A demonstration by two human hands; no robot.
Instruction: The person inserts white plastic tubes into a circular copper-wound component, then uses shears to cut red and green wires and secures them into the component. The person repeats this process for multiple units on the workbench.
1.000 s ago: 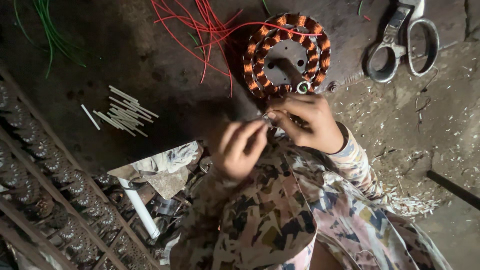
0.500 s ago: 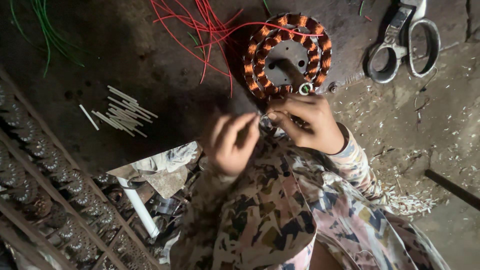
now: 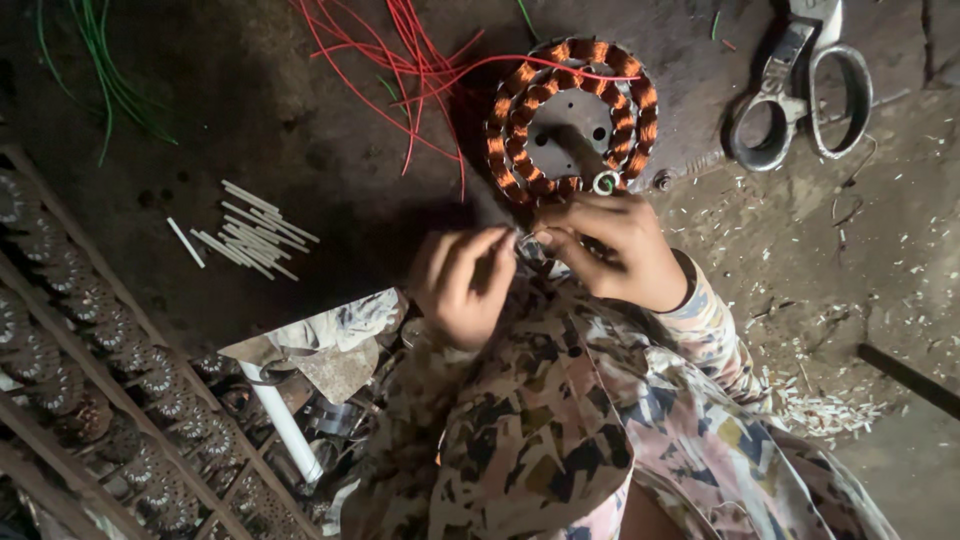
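A round stator [image 3: 572, 118] wound with copper coils lies on the dark workbench [image 3: 320, 140]. Just below it, my left hand [image 3: 465, 283] and my right hand [image 3: 607, 248] meet, fingertips pinched together on thin wire ends coming off the stator's near edge. What exactly sits between the fingers is too small to make out. A small white ring [image 3: 606, 183] rests at the stator's rim above my right hand. Red wires [image 3: 400, 60] trail from the stator toward the far side. My patterned sleeves cover the lower middle of the view.
Large metal scissors [image 3: 800, 95] lie at the far right. A pile of short white sleeves [image 3: 250, 232] sits left of my hands. Green wires [image 3: 100, 70] lie far left. A rack of wound stators [image 3: 90, 360] runs along the left. White scraps [image 3: 820, 405] litter the right.
My left hand has shifted slightly and its fingers have reworked their pinch on the wire. My right hand and the stator stay in place.
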